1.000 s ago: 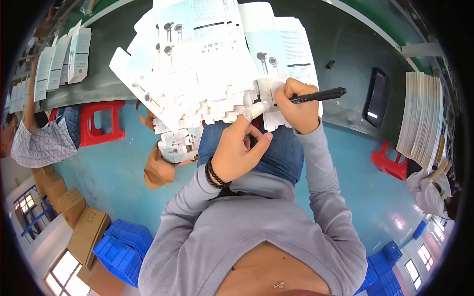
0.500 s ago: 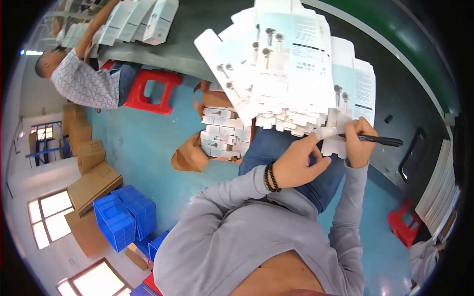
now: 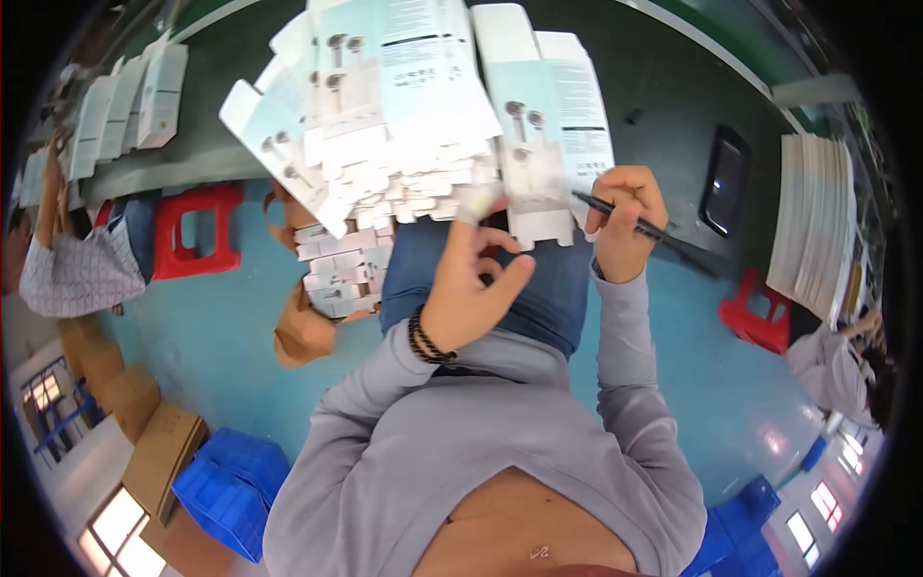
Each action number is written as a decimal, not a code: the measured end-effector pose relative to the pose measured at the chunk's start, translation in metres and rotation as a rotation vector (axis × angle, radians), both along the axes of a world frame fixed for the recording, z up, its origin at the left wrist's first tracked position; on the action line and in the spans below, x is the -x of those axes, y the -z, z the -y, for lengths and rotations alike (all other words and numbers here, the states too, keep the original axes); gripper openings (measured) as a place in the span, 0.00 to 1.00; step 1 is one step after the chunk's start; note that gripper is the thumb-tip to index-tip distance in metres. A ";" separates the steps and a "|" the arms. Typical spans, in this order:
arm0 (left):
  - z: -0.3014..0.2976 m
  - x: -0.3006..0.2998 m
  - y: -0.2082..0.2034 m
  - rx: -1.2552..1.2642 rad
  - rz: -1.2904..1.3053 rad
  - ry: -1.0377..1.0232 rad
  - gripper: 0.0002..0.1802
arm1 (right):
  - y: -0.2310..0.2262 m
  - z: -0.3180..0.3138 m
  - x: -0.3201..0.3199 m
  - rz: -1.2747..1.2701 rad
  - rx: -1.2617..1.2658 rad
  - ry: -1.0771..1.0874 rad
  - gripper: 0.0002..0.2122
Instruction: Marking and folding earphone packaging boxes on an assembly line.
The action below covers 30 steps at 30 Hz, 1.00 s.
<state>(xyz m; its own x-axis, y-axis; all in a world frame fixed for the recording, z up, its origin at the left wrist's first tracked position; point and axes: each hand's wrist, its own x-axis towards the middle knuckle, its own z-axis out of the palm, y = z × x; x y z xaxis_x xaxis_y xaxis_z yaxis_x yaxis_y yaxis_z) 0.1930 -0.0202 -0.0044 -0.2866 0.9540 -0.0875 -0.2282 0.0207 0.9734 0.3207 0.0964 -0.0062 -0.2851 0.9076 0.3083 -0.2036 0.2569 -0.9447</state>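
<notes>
In my right hand (image 3: 627, 226) is a black marker pen (image 3: 673, 240), its tip toward the flat cartons. The hand is beside the right edge of a few flattened light-blue and white cartons (image 3: 524, 144). My left hand (image 3: 476, 293) has its index finger stretched toward the near edge of the larger carton stack (image 3: 404, 96), thumb and other fingers loosely bent and apart. Something white, blurred, covers that index fingertip; I cannot tell whether it is a wrap. Nothing else shows in this hand.
A dark phone-like device (image 3: 724, 181) and a small black piece (image 3: 634, 116) lie right on the dark table (image 3: 673, 87). Upright flat cartons (image 3: 810, 216) stand farther right. A box of small packages (image 3: 341, 269) sits on the floor. Red stools (image 3: 197, 231) and co-workers flank me.
My view has swung right, so the table's things sit farther left. My left hand has drawn away from my right, which still holds the marker pen, now tip-left at the cartons' edge.
</notes>
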 end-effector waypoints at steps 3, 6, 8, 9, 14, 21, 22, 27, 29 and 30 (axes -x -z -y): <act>0.004 0.006 0.001 0.054 -0.066 0.028 0.36 | -0.011 -0.017 -0.030 0.548 -0.526 -0.117 0.17; 0.008 0.005 0.007 0.111 -0.127 0.040 0.35 | -0.014 -0.018 -0.031 0.852 -0.881 -0.177 0.21; 0.010 0.003 0.009 0.116 -0.120 0.033 0.35 | -0.008 -0.012 -0.036 0.917 -0.779 -0.272 0.21; 0.011 0.002 0.008 0.129 -0.132 0.059 0.35 | -0.006 -0.011 -0.037 0.930 -0.829 -0.260 0.20; 0.010 -0.002 -0.004 0.223 0.045 0.200 0.39 | -0.008 -0.009 -0.043 0.825 -0.887 -0.254 0.14; -0.020 -0.010 -0.043 -0.194 0.277 0.154 0.41 | -0.045 0.018 -0.044 0.678 -1.098 0.044 0.12; -0.020 -0.007 -0.046 -0.196 0.277 0.151 0.41 | -0.051 0.016 -0.045 0.676 -1.101 0.042 0.12; -0.022 0.041 -0.059 -0.395 -0.191 0.002 0.34 | -0.053 -0.006 -0.046 0.469 -1.014 0.168 0.30; -0.016 0.065 -0.058 -0.348 -0.269 -0.167 0.33 | -0.050 -0.016 -0.035 0.417 -0.818 0.025 0.24; -0.014 0.076 -0.057 -0.316 -0.278 -0.238 0.33 | -0.045 -0.018 -0.025 0.416 -0.817 0.024 0.24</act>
<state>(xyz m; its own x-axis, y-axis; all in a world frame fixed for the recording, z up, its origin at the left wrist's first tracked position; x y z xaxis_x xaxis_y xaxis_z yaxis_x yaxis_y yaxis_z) 0.1175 -0.0057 0.0522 -0.4712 0.8269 0.3070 0.0794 -0.3069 0.9484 0.3453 0.1147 0.0389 -0.5008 0.4598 0.7334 0.1261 0.8769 -0.4638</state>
